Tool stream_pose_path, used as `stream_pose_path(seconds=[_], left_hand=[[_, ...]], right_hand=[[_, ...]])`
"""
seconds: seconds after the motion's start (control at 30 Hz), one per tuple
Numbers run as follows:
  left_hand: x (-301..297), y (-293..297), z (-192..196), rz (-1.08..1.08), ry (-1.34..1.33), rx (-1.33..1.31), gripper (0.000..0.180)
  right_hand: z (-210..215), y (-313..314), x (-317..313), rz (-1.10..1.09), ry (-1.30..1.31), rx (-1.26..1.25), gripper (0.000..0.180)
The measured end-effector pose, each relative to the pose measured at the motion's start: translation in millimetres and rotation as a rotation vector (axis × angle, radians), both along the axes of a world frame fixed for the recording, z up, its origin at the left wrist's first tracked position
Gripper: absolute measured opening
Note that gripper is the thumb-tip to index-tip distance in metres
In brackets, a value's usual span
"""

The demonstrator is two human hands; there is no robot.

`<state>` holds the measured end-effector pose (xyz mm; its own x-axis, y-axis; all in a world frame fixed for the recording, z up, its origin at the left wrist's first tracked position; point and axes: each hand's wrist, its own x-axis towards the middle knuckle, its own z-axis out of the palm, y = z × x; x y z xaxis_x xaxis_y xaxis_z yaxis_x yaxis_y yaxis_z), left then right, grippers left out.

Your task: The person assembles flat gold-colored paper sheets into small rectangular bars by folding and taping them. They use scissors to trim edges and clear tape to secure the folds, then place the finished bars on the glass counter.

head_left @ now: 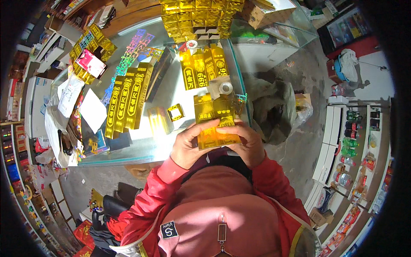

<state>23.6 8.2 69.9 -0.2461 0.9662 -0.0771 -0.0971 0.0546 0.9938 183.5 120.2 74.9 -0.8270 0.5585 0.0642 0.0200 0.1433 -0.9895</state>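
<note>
I stand at a glass counter [201,92], and it is the biggest thing before me. On it lie long gold boxes [126,100] in a row to my left, more gold boxes [203,66] standing farther away, and a big stack of gold packs [195,17] at the far edge. A tape roll [225,88] sits just behind the piece I work on, and a small gold cube [175,112] lies near it on the glass. A pink phone [90,63] rests on other gold packs at the far left. Close to my chest, above the near edge of the counter, I hold a flat gold carton [216,132] between both hands. My left hand [186,147] is closed on its left side, with the thumb on the front. My right hand [248,143] is closed on its right side, with the fingers curled over the top corner. I think the foil card is thin and slippery, so a too strong squeeze can crease it. If one grip becomes loose, the carton can slide down to the floor, because it hangs past the counter edge.
</note>
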Motion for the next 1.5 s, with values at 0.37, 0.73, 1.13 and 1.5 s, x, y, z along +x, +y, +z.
stream_pose_path(seconds=[0.37, 0.73, 1.13, 1.5], left_hand=[[18, -9, 0, 0.251, -0.162, -0.015, 0.025], [21, 0, 3, 0.458, -0.332, -0.07, 0.02], [4, 0, -7, 0.699, -0.237, -0.026, 0.006], [-26, -7, -9, 0.75, -0.132, 0.082, 0.013]], right_hand=[[0, -24, -16, -0.258, 0.084, -0.369, 0.02], [-1, -26, -25, -0.342, 0.049, -0.283, 0.02], [-28, 4, -3, -0.486, -0.067, 0.011, 0.018], [-83, 24, -3, -0.284, -0.45, 0.665, 0.043]])
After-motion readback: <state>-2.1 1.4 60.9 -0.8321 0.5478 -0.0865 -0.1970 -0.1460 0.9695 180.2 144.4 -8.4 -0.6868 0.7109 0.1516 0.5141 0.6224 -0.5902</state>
